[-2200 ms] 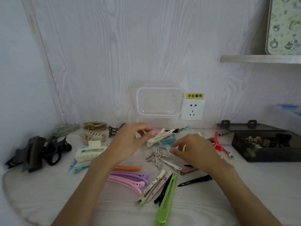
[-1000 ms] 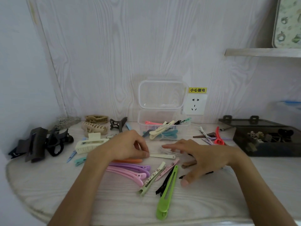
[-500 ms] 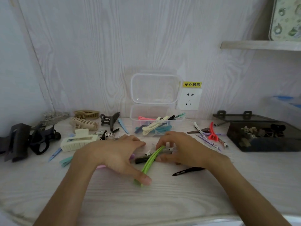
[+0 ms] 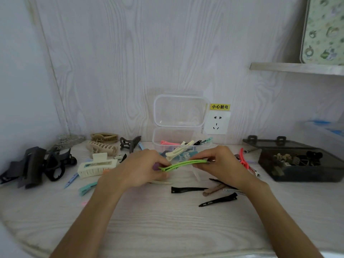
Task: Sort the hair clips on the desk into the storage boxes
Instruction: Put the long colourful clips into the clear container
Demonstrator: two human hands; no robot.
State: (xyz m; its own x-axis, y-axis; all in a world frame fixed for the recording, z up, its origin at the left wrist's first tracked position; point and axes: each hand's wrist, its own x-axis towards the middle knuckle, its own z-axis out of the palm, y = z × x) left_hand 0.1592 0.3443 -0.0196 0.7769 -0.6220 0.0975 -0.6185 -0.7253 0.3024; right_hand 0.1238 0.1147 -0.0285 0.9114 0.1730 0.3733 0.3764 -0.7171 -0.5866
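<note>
Both hands hold a bundle of long clips above the desk, with a green clip (image 4: pixel 181 164) on top. My left hand (image 4: pixel 143 168) grips its left end, where a purple tip shows. My right hand (image 4: pixel 221 164) pinches its right end. Just behind stands the clear storage box (image 4: pixel 158 142) with its lid up and several clips inside, a cream one sticking out. Black clips (image 4: pixel 188 189) and a brown clip (image 4: pixel 214 189) lie on the desk below my right hand. The dark storage box (image 4: pixel 301 175) at the right holds small claw clips.
Large claw clips lie at the left: a white one (image 4: pixel 96 165), beige ones (image 4: pixel 102 148) and black ones (image 4: pixel 54 164). A red clip (image 4: pixel 243 159) lies beside the dark box. A teal clip (image 4: pixel 86 189) lies near my left forearm. A wall socket (image 4: pixel 216 122) sits behind the clear box.
My hands gathered the long clips from the desk and lifted the bundle with the green clip, now level between both hands. Pink, purple and orange clips are gone from the desk.
</note>
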